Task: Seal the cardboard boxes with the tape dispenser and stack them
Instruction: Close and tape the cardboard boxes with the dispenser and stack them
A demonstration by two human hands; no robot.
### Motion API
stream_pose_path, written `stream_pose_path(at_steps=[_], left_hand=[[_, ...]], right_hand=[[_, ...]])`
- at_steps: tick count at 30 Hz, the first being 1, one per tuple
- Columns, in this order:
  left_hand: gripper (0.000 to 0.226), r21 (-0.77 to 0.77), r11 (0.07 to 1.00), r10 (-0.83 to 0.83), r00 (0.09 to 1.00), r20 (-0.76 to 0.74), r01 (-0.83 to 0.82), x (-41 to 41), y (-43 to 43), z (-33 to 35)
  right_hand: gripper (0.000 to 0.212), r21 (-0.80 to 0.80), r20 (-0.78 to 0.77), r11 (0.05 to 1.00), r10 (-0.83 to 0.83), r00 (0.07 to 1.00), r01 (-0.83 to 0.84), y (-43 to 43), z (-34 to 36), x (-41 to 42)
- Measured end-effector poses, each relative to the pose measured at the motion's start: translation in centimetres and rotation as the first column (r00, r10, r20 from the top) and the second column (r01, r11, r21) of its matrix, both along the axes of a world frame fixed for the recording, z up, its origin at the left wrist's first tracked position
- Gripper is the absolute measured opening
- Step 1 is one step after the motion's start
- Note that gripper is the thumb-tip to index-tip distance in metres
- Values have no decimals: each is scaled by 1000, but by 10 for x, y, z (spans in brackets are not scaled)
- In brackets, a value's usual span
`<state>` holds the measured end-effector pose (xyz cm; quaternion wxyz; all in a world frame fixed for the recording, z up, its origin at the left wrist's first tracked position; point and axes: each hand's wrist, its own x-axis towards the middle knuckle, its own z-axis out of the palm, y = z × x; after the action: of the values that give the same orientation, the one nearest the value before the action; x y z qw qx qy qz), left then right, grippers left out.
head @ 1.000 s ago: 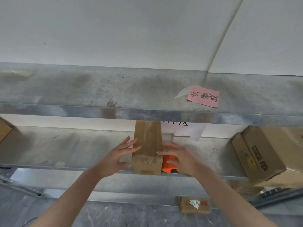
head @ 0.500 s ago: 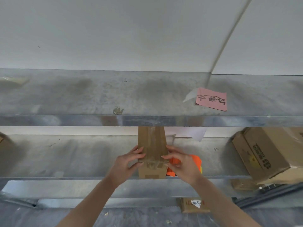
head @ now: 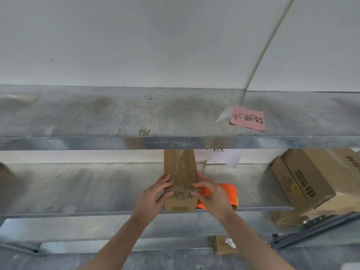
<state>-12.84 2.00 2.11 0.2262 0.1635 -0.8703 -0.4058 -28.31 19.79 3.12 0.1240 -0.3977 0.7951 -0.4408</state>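
My left hand [head: 153, 193] and right hand [head: 211, 191] each clasp a front corner of the box [head: 180, 168], so I'd press both thumbs firmly outward, flattening the tape [head: 180, 192] over its edge.

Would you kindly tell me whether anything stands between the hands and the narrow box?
Nothing visible: left hand and right hand hold the narrow box by its sides. The orange tape dispenser lies right of it.
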Motion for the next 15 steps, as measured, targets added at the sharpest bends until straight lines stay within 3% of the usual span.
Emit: stream_pose_path(at_steps=[2,4,7,11,15], left_hand=[[60,84,995,-53,997,51,49,2,-1,7],[87,182,981,-81,990,116,59,1,-3,12],[105,215,972,-144,965,218,96,-8,-7,9],[100,77,992,-113,972,205,99,-20,-10,-4],[89,-104,992,-41,967,250,69,-22,-9,-2]], right_hand=[[37,70,17,996,46,999,-47,4,7,1],[62,131,68,989,58,996,-67,10,11,3],[86,232,42,973,-6,999,-4,20,12,3],[95,323,-59,945,-38,998,55,33,10,0],[94,493,-358,856,33,933,159,40,5,1]])
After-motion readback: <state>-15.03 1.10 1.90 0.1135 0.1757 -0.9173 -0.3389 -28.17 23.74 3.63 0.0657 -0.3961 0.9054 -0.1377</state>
